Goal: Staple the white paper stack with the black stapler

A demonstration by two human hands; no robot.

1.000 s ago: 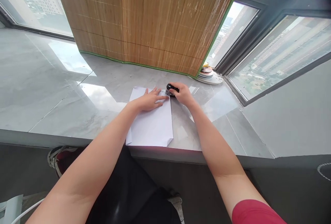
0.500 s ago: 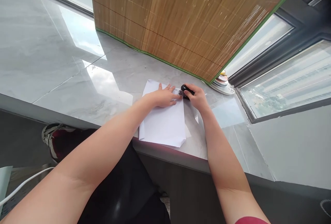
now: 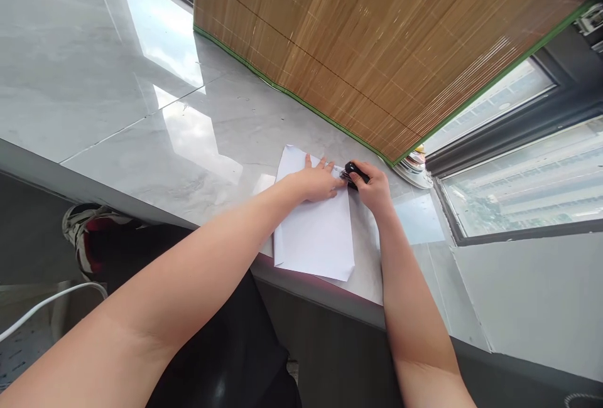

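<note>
Pressed the left hand (image 3: 321, 182) flat, fingers spread and lying open, onto the far end of the white paper (image 3: 315, 241). Gripped a small black stapler (image 3: 354, 173) in the right hand (image 3: 375, 189), fingers curled tight round it, at the paper's far right corner, just beside the left fingertips. Had the paper lying lengthwise on the grey marble ledge (image 3: 211, 138), near end reaching the ledge's front edge. Noticed a second edge peeping out along the left side, so probably more than one sheet.

Could not tell whether the stapler's mouth was closed over the corner or merely touching it, nor whether it was squeezed down: too small, and partly hidden by the fingers. Saw no staple along the visible edges, though possibly too tiny to show.

Judged the work to be at the binding stage: sheets gathered, squared and pinned flat, tool brought to the corner. Could not confirm the fastening itself as done. Had neither stapler nor paper put aside yet.

Noted a bamboo blind (image 3: 377, 50) reaching down to the ledge beyond the hands, and a small stack of plates (image 3: 414, 166) by the window frame, well apart from the paper
</note>
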